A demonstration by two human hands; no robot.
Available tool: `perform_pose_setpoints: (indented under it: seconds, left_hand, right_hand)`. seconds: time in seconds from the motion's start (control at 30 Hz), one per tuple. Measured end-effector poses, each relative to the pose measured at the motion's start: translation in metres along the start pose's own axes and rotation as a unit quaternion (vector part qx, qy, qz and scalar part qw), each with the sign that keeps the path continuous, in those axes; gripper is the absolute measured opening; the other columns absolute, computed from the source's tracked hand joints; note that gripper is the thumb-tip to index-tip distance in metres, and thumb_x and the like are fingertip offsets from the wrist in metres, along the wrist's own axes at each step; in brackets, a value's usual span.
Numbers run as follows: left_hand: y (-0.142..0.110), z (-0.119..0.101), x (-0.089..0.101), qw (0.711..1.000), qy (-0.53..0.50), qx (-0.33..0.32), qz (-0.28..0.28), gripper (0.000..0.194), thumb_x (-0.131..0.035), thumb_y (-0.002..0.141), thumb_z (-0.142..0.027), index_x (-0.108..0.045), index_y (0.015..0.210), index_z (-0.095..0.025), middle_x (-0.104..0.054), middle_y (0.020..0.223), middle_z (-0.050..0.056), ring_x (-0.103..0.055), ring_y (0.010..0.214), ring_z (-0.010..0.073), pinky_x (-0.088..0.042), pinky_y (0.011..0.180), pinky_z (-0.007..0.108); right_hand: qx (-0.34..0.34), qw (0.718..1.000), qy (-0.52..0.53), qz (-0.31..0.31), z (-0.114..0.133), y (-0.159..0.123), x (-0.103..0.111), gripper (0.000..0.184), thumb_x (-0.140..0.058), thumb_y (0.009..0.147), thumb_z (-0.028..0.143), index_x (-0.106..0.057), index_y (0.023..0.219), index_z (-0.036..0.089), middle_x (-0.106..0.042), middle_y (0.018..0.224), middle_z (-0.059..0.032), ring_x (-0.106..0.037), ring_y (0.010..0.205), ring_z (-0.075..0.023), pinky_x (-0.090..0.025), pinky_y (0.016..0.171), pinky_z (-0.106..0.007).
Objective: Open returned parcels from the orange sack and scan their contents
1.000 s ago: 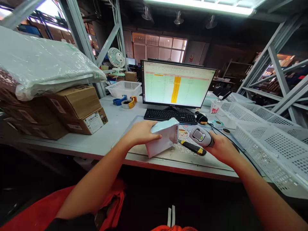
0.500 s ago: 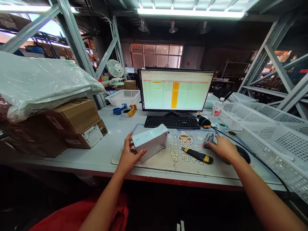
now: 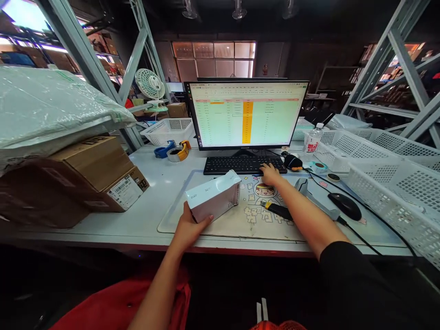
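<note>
My left hand (image 3: 188,228) grips the near end of a white box (image 3: 213,195) that lies on the desk mat (image 3: 250,220). My right hand (image 3: 270,173) reaches forward and rests its fingers on the black keyboard (image 3: 237,165) below the monitor (image 3: 246,114). The grey barcode scanner (image 3: 314,197) lies on the mat to the right of my forearm. A black and yellow utility knife (image 3: 277,210) lies partly under that forearm. A black mouse (image 3: 344,206) sits further right.
Brown cartons (image 3: 85,178) under a plastic-wrapped bundle (image 3: 51,105) fill the left of the table. White mesh baskets (image 3: 388,183) line the right side. Tape rolls (image 3: 175,151), a small fan (image 3: 149,85) and a bottle (image 3: 310,143) stand behind. Steel shelving frames both sides.
My right hand let go of the scanner, laid it on the mat and moved forward to the keyboard. My left hand slid to the box's near end, and the box now lies on the mat.
</note>
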State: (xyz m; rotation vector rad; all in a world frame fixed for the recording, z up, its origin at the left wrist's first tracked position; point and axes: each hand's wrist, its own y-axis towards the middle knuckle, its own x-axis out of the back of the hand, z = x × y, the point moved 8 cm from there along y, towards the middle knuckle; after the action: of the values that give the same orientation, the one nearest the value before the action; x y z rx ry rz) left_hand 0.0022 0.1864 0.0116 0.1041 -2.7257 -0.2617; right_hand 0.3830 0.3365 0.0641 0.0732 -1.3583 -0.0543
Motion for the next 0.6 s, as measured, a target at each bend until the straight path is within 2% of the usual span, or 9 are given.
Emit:
perform_pose_setpoints:
  seconds: [0.1,0.17,0.23,0.27,0.3,0.37,0.43,0.53,0.6]
  left_hand:
    - [0.0,0.0,-0.002,1.0,-0.008,-0.005,0.01,0.079,-0.085,0.078,-0.053,-0.046,0.14,-0.022,-0.07,0.137,0.016,-0.068,0.127,0.0356,-0.058,0.104,0.053]
    - [-0.002,-0.002,-0.001,1.0,-0.018,-0.015,0.015,0.081,-0.084,0.079,-0.052,-0.044,0.143,-0.022,-0.068,0.139,0.016,-0.066,0.131,0.0357,-0.057,0.107,0.054]
    - [-0.005,-0.003,0.0,0.999,-0.022,-0.02,0.017,0.083,-0.084,0.079,-0.052,-0.043,0.144,-0.023,-0.067,0.141,0.016,-0.064,0.135,0.0359,-0.055,0.11,0.055]
    - [-0.006,-0.004,0.001,0.999,-0.021,-0.022,0.016,0.084,-0.085,0.079,-0.053,-0.042,0.145,-0.023,-0.066,0.143,0.017,-0.063,0.136,0.0361,-0.054,0.112,0.055]
    - [-0.006,-0.006,0.002,0.999,-0.019,-0.028,0.017,0.087,-0.086,0.077,-0.053,-0.042,0.146,-0.023,-0.064,0.145,0.017,-0.061,0.138,0.0364,-0.052,0.114,0.056]
    - [-0.006,-0.013,0.002,0.999,-0.017,-0.044,0.025,0.09,-0.087,0.074,-0.055,-0.043,0.146,-0.023,-0.063,0.146,0.017,-0.058,0.142,0.0372,-0.047,0.12,0.058]
    - [-0.006,-0.022,-0.001,0.997,-0.025,-0.056,0.043,0.093,-0.088,0.071,-0.058,-0.045,0.146,-0.022,-0.064,0.143,0.018,-0.057,0.142,0.038,-0.043,0.123,0.06]
    - [-0.009,-0.028,-0.005,0.997,-0.028,-0.05,0.058,0.096,-0.088,0.067,-0.06,-0.044,0.146,-0.026,-0.065,0.139,0.016,-0.061,0.137,0.0379,-0.047,0.12,0.06]
    - [-0.01,-0.023,-0.002,0.998,-0.015,-0.043,0.052,0.094,-0.085,0.069,-0.061,-0.04,0.147,-0.032,-0.062,0.143,0.013,-0.066,0.13,0.0363,-0.056,0.111,0.059]
  right_hand:
    - [0.001,1.0,0.025,0.007,0.002,0.001,0.002,0.051,-0.058,0.095,0.016,-0.063,0.146,0.014,-0.03,0.174,-0.0195,-0.018,0.162,-0.0442,-0.022,0.126,-0.071]
    - [0.017,0.999,0.05,0.001,0.012,-0.003,0.012,0.05,-0.057,0.099,0.023,-0.061,0.148,0.013,-0.031,0.173,-0.0213,-0.018,0.161,-0.0439,-0.022,0.127,-0.069]
    - [0.067,0.994,0.087,0.01,0.036,-0.014,0.023,0.054,-0.055,0.105,0.035,-0.054,0.155,0.017,-0.039,0.169,-0.0191,-0.033,0.157,-0.0366,-0.033,0.125,-0.057]
    - [0.116,0.985,0.122,0.032,0.055,-0.024,0.026,0.059,-0.056,0.105,0.042,-0.048,0.16,0.021,-0.043,0.167,-0.0174,-0.044,0.15,-0.0322,-0.041,0.121,-0.05]
    - [0.176,0.968,0.165,0.065,0.077,-0.038,0.029,0.068,-0.06,0.103,0.048,-0.041,0.164,0.024,-0.047,0.164,-0.0157,-0.053,0.141,-0.0287,-0.048,0.114,-0.045]
    - [0.276,0.924,0.236,0.121,0.116,-0.074,0.035,0.093,-0.078,0.09,0.055,-0.033,0.167,0.028,-0.056,0.156,-0.0137,-0.063,0.125,-0.0266,-0.053,0.104,-0.041]
    - [0.304,0.909,0.259,0.12,0.137,-0.106,0.044,0.102,-0.093,0.073,0.05,-0.042,0.158,0.024,-0.065,0.14,-0.0126,-0.065,0.116,-0.0288,-0.052,0.099,-0.042]
    - [0.235,0.934,0.265,0.053,0.125,-0.139,0.064,0.077,-0.095,0.066,0.043,-0.058,0.13,0.021,-0.07,0.108,-0.0046,-0.066,0.1,-0.0268,-0.051,0.087,-0.037]
    - [0.175,0.929,0.326,-0.002,0.089,-0.157,0.09,0.069,-0.096,0.062,0.042,-0.059,0.117,0.022,-0.067,0.096,0.0004,-0.065,0.092,-0.0238,-0.051,0.081,-0.033]
